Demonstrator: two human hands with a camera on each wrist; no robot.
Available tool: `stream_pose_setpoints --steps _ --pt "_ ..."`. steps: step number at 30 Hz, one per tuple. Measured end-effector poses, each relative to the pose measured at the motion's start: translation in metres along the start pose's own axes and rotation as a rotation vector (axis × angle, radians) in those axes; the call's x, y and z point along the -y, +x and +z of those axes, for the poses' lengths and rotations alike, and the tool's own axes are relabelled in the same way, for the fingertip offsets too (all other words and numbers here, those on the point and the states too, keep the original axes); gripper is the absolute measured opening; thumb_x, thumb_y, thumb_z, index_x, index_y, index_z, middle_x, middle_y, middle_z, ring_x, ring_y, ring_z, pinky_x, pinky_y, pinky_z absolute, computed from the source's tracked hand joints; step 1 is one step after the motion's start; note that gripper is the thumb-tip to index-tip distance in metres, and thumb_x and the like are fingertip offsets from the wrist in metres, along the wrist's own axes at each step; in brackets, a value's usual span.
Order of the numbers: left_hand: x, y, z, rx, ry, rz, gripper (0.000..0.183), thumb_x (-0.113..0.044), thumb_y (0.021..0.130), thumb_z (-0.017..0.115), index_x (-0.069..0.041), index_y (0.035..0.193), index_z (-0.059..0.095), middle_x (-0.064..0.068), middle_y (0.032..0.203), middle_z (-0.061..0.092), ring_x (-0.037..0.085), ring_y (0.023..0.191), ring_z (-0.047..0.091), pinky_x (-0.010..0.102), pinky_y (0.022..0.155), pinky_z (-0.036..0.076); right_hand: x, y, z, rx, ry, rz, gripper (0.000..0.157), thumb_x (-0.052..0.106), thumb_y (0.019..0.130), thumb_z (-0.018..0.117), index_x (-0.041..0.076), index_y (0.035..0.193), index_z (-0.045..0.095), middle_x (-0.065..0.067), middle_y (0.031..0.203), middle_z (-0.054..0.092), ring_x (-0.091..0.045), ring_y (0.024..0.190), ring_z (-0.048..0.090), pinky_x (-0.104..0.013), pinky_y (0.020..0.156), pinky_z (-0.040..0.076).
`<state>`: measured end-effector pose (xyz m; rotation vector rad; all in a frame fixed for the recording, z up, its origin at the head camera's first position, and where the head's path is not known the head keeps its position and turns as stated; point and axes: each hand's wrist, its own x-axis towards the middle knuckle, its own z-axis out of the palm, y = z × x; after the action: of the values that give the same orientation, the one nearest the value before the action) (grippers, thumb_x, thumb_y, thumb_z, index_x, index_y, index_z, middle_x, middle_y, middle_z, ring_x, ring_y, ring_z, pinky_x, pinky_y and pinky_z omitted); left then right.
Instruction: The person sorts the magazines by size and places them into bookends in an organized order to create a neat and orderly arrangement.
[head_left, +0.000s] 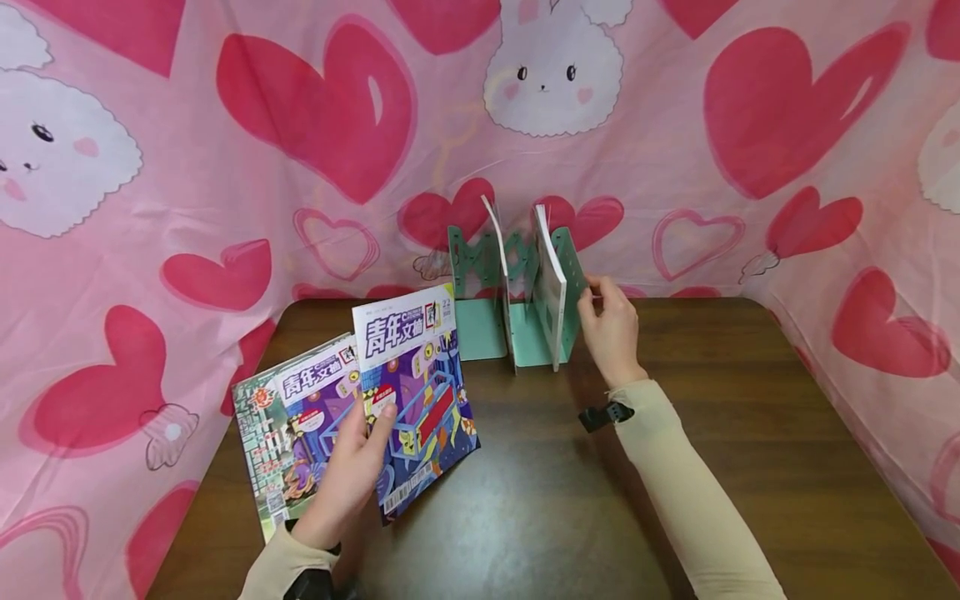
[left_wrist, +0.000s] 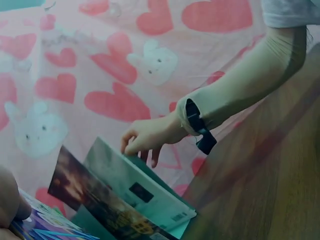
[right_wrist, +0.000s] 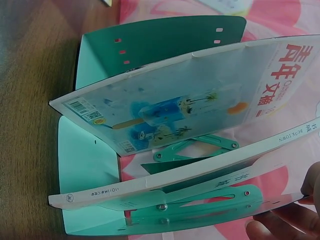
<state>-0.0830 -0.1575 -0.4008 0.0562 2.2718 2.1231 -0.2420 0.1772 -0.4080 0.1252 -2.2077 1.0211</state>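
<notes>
In the head view my left hand [head_left: 347, 471] grips a purple-covered magazine [head_left: 416, 350], thumb on its front cover. Behind that hand, further left, are another purple magazine [head_left: 318, 392] and a green-toned magazine [head_left: 262, 450], overlapping; whether they rest on the table I cannot tell. My right hand [head_left: 611, 333] pinches the upright right end plate of a green metal book stand [head_left: 480, 329]. Two publications stand in it, apart: a magazine with a popsicle picture [right_wrist: 170, 110] and a white-spined one [right_wrist: 175, 172], nearer the right plate. In the right wrist view, fingertips [right_wrist: 257, 230] touch that plate's edge.
The stand is at the back of a brown wooden table [head_left: 525, 492], near a pink cloth [head_left: 480, 158] with hearts and rabbits that hangs round the back and sides. A black strap [head_left: 606, 415] is on the right wrist.
</notes>
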Motion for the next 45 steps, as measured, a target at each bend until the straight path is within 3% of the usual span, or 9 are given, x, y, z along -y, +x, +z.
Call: stream_pose_setpoints --steps 7,14,17,23,29,36,42,45 --pt "-0.010 -0.006 0.011 -0.017 0.146 0.188 0.046 -0.024 0.100 0.041 -0.032 0.144 0.031 0.001 0.140 0.046 0.023 0.120 0.052 0.041 0.091 0.046 -0.001 0.001 -0.001 0.006 0.003 0.003 0.022 0.015 0.092 0.053 0.004 0.107 0.065 -0.009 0.097 0.065 -0.022 0.082 0.061 -0.040 0.071 0.049" --pt "-0.037 -0.015 0.035 -0.012 0.173 0.351 0.052 -0.007 0.099 0.040 -0.025 0.147 0.030 0.002 0.143 0.044 0.020 0.124 0.048 0.028 0.098 0.041 -0.001 0.004 -0.001 0.001 0.006 0.000 0.023 0.016 0.092 0.052 0.003 0.107 0.065 -0.010 0.097 0.065 -0.023 0.082 0.061 -0.040 0.071 0.049" --pt "-0.047 -0.017 0.045 -0.026 0.194 0.399 0.054 -0.002 0.097 0.042 -0.019 0.146 0.031 0.005 0.142 0.044 0.022 0.124 0.048 0.031 0.099 0.040 -0.002 0.004 0.000 0.001 0.009 -0.006 0.023 0.016 0.092 0.052 0.003 0.107 0.065 -0.010 0.097 0.065 -0.022 0.082 0.061 -0.039 0.071 0.049" --pt "-0.038 -0.015 0.059 0.018 0.191 0.446 0.058 0.000 0.096 0.043 -0.023 0.147 0.028 0.002 0.144 0.041 0.021 0.125 0.048 0.041 0.096 0.043 -0.001 0.005 0.000 0.007 0.013 -0.006 0.023 0.016 0.093 0.052 0.004 0.108 0.064 -0.010 0.097 0.065 -0.022 0.082 0.061 -0.039 0.072 0.049" --pt "-0.027 -0.008 0.075 0.076 0.147 0.498 0.053 -0.003 0.098 0.041 -0.021 0.146 0.030 0.002 0.143 0.043 0.023 0.123 0.050 0.043 0.094 0.045 -0.001 0.005 0.001 0.006 0.011 0.000 0.024 0.017 0.093 0.052 0.004 0.108 0.064 -0.009 0.096 0.064 -0.022 0.082 0.061 -0.039 0.071 0.049" --pt "-0.055 -0.010 0.096 0.099 0.124 0.494 0.047 0.002 0.097 0.039 -0.007 0.143 0.033 0.015 0.140 0.045 0.032 0.122 0.050 0.046 0.093 0.044 -0.002 0.003 0.003 0.002 -0.001 0.003 0.023 0.016 0.092 0.053 0.004 0.108 0.064 -0.009 0.096 0.064 -0.022 0.082 0.061 -0.040 0.071 0.048" --pt "-0.032 0.011 0.115 0.034 0.139 0.537 0.051 -0.001 0.098 0.039 -0.015 0.146 0.030 0.011 0.142 0.043 0.028 0.123 0.049 0.044 0.094 0.044 0.000 0.002 0.002 0.000 0.005 0.003 0.022 0.015 0.092 0.052 0.004 0.108 0.064 -0.010 0.097 0.065 -0.024 0.083 0.061 -0.041 0.072 0.048" --pt "-0.017 0.025 0.124 -0.005 0.152 0.565 0.052 -0.005 0.099 0.039 -0.020 0.147 0.028 0.009 0.142 0.043 0.026 0.119 0.053 0.040 0.086 0.050 0.000 0.002 0.003 -0.003 0.006 0.001 0.023 0.015 0.092 0.052 0.004 0.107 0.064 -0.010 0.098 0.065 -0.024 0.083 0.061 -0.041 0.073 0.048"
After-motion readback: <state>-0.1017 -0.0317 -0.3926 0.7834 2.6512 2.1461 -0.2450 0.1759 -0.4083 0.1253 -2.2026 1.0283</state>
